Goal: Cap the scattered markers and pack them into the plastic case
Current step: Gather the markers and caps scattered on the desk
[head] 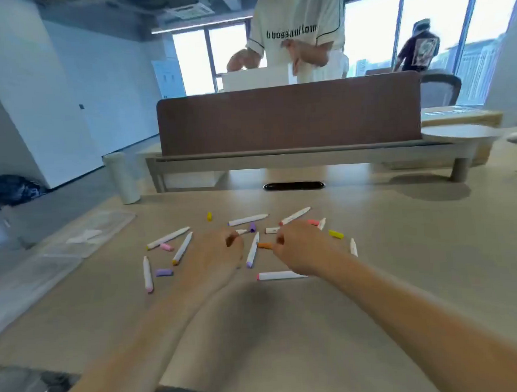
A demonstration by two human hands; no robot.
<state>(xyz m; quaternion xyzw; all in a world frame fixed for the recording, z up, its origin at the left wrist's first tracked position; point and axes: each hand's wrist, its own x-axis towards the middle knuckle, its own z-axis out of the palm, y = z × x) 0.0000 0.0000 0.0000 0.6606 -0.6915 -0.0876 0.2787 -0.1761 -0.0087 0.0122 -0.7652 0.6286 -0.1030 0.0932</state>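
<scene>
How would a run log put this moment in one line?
phase: capping | left hand: curled among markers, grip unclear | right hand: apparently pinches orange cap | plastic case: open, at left

Markers (167, 238) and loose caps (164, 272) lie scattered on the middle of the table (404, 263), with the left hand (215, 253) and right hand (302, 249) side by side among them, the plastic case (82, 235) at the table's left edge, a cup (121, 179) behind it, and a partition (289, 116) across the far side.

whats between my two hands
Head view: a purple-ended white marker and an orange cap lie between the left hand and right hand.
</scene>
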